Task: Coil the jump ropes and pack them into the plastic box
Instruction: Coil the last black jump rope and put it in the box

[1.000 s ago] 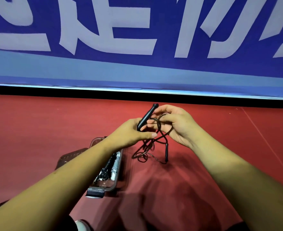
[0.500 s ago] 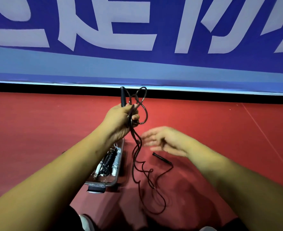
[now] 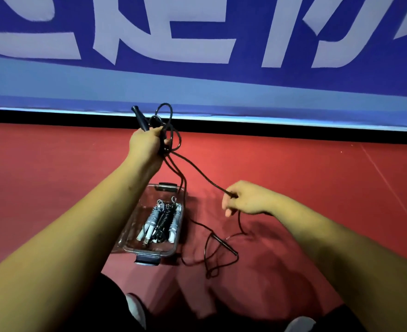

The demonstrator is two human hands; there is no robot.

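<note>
Packing is partly done, judging by the plastic box (image 3: 155,254) on the red floor (image 3: 317,178). Several coiled ropes (image 3: 164,219) already lie inside it lengthwise and side by side, some pale with white handles and at least one black. The box stands open, no lid is in view, and there is room along its left wall.

The black jump rope (image 3: 218,187) is far from coiled. The left hand (image 3: 147,144) is raised beyond the box, its fingers clenched round one black handle (image 3: 140,118) together with a few loose loops of cord that stick up above the fist. From there a strand runs down and right to the right hand (image 3: 248,200), which pinches the cord between thumb and fingers. Below that hand the cord drops to the floor and sprawls in slack curves just right of the box, with the second handle (image 3: 224,243) lying among them. Another strand hangs from the left fist past the box's far right corner.

What seems left is to gather the slack into the coil, secure it, and lay it in the box beside the others. Whether more ropes wait outside the view cannot be told.
</note>
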